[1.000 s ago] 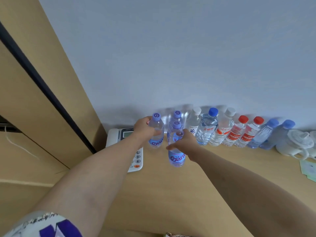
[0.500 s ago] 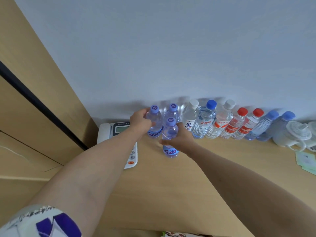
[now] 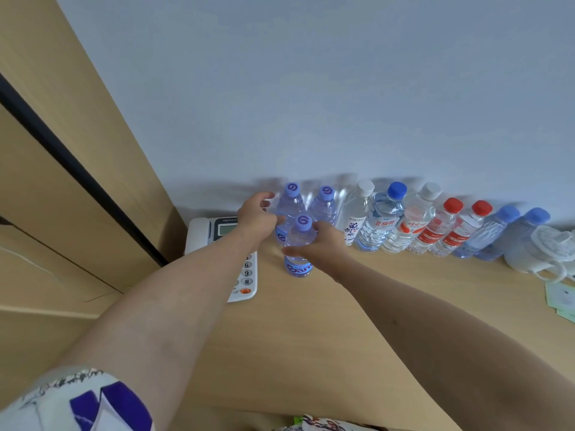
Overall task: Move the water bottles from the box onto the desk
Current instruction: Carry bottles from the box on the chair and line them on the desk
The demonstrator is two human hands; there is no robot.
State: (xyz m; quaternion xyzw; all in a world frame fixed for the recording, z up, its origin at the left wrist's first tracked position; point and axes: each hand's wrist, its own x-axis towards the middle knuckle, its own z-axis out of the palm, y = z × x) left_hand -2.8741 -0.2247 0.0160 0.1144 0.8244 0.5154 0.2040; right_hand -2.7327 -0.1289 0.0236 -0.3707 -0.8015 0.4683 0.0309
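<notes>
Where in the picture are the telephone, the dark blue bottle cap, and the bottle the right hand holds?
telephone (image 3: 245,283), head view, on its keypad.
dark blue bottle cap (image 3: 397,190), head view, on its top.
held bottle (image 3: 297,268), head view, on its blue label.

A white desk telephone (image 3: 241,284) lies on the wooden counter at the left, its grey display (image 3: 226,229) toward the wall and its number keys toward the viewer, with an orange button near the front edge. Behind it rises a tan wooden panel (image 3: 71,144) crossed by a dark diagonal strip (image 3: 93,181). The pale wall (image 3: 311,88) fills the upper part of the view. At the far right a white kettle-like vessel (image 3: 541,250) with a handle sits on the counter, and just in front of it lie pale green paper cards (image 3: 561,298). A patterned item (image 3: 323,424) shows at the bottom edge, too cut off to identify
</notes>
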